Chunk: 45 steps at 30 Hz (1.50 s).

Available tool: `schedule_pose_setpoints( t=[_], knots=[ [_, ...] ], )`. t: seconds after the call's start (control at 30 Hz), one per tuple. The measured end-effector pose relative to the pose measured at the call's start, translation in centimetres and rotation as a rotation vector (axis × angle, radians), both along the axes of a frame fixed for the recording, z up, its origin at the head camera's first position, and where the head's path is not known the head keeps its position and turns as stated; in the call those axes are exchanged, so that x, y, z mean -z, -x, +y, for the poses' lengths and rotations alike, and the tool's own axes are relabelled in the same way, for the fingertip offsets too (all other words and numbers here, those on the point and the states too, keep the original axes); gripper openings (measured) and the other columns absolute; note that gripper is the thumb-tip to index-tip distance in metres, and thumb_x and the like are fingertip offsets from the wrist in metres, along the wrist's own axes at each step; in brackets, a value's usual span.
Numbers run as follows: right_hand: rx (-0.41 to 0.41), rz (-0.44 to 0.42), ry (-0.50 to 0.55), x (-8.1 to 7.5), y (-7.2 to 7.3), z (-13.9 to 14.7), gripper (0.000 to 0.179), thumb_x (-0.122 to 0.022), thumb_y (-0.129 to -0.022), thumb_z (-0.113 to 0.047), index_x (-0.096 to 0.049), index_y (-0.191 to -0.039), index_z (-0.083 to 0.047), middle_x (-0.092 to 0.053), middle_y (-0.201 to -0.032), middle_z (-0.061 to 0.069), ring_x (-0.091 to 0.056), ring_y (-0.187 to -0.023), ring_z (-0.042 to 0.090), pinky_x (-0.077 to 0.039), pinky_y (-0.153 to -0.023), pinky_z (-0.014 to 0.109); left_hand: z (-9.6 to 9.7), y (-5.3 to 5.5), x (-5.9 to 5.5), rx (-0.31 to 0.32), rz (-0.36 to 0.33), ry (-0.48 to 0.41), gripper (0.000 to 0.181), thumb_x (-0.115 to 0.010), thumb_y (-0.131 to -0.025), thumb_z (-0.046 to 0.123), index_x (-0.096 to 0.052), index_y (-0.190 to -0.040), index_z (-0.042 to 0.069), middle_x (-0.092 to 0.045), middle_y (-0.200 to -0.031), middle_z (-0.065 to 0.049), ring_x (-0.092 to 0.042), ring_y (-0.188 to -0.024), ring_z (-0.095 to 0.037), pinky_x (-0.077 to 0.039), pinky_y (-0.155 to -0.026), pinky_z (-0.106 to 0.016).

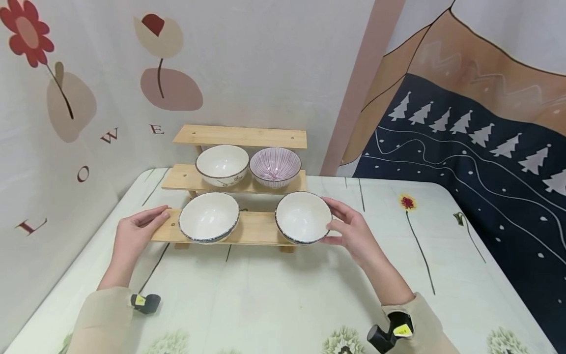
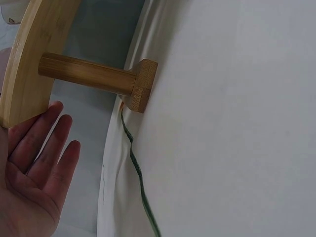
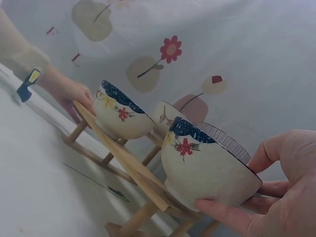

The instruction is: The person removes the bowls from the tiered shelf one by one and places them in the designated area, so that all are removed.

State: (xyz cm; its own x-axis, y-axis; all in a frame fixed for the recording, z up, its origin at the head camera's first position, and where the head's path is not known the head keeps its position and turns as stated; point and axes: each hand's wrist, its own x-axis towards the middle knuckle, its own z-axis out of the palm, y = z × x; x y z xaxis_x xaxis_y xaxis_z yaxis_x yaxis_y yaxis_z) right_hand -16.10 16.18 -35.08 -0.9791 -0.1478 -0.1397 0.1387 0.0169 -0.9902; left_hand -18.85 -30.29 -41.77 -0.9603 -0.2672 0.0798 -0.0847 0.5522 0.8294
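A white bowl with a dark blue rim (image 1: 303, 218) is at the right end of the lowest board of a three-step wooden display rack (image 1: 256, 227). My right hand (image 1: 351, 228) grips this bowl by its right side, thumb and fingers spread over its wall; red and yellow flowers show on its outside in the right wrist view. On the rack's left end, my left hand (image 1: 138, 235) pinches the lowest board, thumb on top, fingers (image 2: 47, 143) under it. A matching blue-rimmed bowl (image 1: 209, 217) sits on that board, nearer the left hand.
On the middle board stand a white bowl (image 1: 222, 164) and a purple-striped bowl (image 1: 275, 166), side by side. The top board (image 1: 243, 135) is close to the printed wall cloth (image 1: 265, 59). A flower-print cloth (image 1: 265, 300) covers the table.
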Motion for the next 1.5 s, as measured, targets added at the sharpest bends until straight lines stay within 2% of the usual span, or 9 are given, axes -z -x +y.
schedule_pose_setpoints(
  t=[0.17, 0.4, 0.6, 0.77, 0.97, 1.07, 1.33, 1.5],
  knots=[
    [0.017, -0.005, -0.018, 0.1, 0.0, 0.4, 0.063, -0.046, -0.088, 0.005, -0.041, -0.15, -0.006, -0.043, -0.155, 0.015, -0.06, -0.105, 0.016, -0.063, -0.077, 0.034, 0.0, 0.0, -0.1, -0.002, -0.009, 0.01, 0.059, -0.066, -0.091, 0.054, -0.064, -0.132, 0.01, -0.066, -0.109, 0.035, -0.045, -0.091, 0.027, -0.04, -0.077, 0.002],
    [0.024, 0.0, -0.019, 0.2, 0.1, 0.9, 0.064, -0.047, -0.088, 0.004, -0.041, -0.15, -0.007, -0.042, -0.156, 0.014, -0.056, -0.117, 0.02, -0.062, -0.079, 0.035, 0.0, 0.0, -0.1, -0.002, -0.013, 0.008, 0.06, -0.066, -0.091, 0.054, -0.064, -0.132, 0.01, -0.065, -0.108, 0.036, -0.045, -0.091, 0.027, -0.041, -0.076, 0.001],
    [0.033, 0.002, -0.02, 0.1, 0.1, 1.5, 0.063, -0.046, -0.089, 0.005, -0.04, -0.151, -0.006, -0.041, -0.156, 0.015, -0.056, -0.117, 0.019, -0.062, -0.079, 0.035, 0.0, 0.0, -0.2, 0.0, -0.013, -0.006, 0.06, -0.066, -0.091, 0.054, -0.064, -0.132, 0.01, -0.065, -0.107, 0.037, -0.046, -0.092, 0.027, -0.041, -0.076, 0.001],
    [0.043, -0.012, -0.037, 0.0, 0.2, 2.0, 0.062, -0.045, -0.091, 0.004, -0.038, -0.152, -0.007, -0.04, -0.157, 0.014, -0.057, -0.116, 0.018, -0.062, -0.08, 0.035, 0.2, 0.0, -0.2, 0.002, -0.015, -0.01, 0.06, -0.066, -0.091, 0.053, -0.063, -0.133, 0.01, -0.067, -0.113, 0.031, -0.048, -0.09, 0.026, -0.043, -0.076, 0.0],
    [0.052, -0.006, -0.039, -0.1, 0.2, 2.6, 0.062, -0.044, -0.093, 0.002, -0.036, -0.154, -0.008, -0.037, -0.16, 0.012, -0.051, -0.128, 0.026, -0.062, -0.082, 0.037, 0.2, -0.1, -0.1, -0.003, -0.028, -0.005, 0.06, -0.065, -0.092, 0.053, -0.063, -0.133, 0.01, -0.068, -0.12, 0.023, -0.049, -0.09, 0.025, -0.044, -0.076, 0.0],
    [0.053, 0.003, -0.028, -0.1, 0.3, 2.9, 0.061, -0.043, -0.094, 0.003, -0.035, -0.154, -0.007, -0.035, -0.161, 0.012, -0.05, -0.129, 0.027, -0.061, -0.082, 0.037, 0.1, -0.1, 0.0, -0.005, -0.031, -0.006, 0.06, -0.065, -0.092, 0.054, -0.063, -0.133, 0.011, -0.067, -0.119, 0.024, -0.049, -0.09, 0.025, -0.043, -0.076, 0.0],
    [0.059, 0.024, -0.005, -0.1, 0.5, 3.7, 0.062, -0.043, -0.094, 0.004, -0.033, -0.154, -0.005, -0.035, -0.16, 0.015, -0.054, -0.122, 0.018, -0.062, -0.081, 0.035, 0.0, 0.0, 0.1, -0.003, -0.025, -0.004, 0.059, -0.066, -0.091, 0.054, -0.064, -0.133, 0.011, -0.067, -0.115, 0.03, -0.046, -0.092, 0.026, -0.042, -0.076, 0.001],
    [0.073, 0.026, -0.009, -0.4, 0.6, 4.0, 0.063, -0.044, -0.093, 0.003, -0.032, -0.154, -0.005, -0.034, -0.161, 0.015, -0.054, -0.121, 0.016, -0.062, -0.08, 0.033, 0.0, -0.1, 0.0, 0.001, -0.019, -0.011, 0.059, -0.066, -0.092, 0.053, -0.064, -0.133, 0.011, -0.066, -0.113, 0.032, -0.047, -0.092, 0.026, -0.042, -0.076, 0.0]
  ],
)
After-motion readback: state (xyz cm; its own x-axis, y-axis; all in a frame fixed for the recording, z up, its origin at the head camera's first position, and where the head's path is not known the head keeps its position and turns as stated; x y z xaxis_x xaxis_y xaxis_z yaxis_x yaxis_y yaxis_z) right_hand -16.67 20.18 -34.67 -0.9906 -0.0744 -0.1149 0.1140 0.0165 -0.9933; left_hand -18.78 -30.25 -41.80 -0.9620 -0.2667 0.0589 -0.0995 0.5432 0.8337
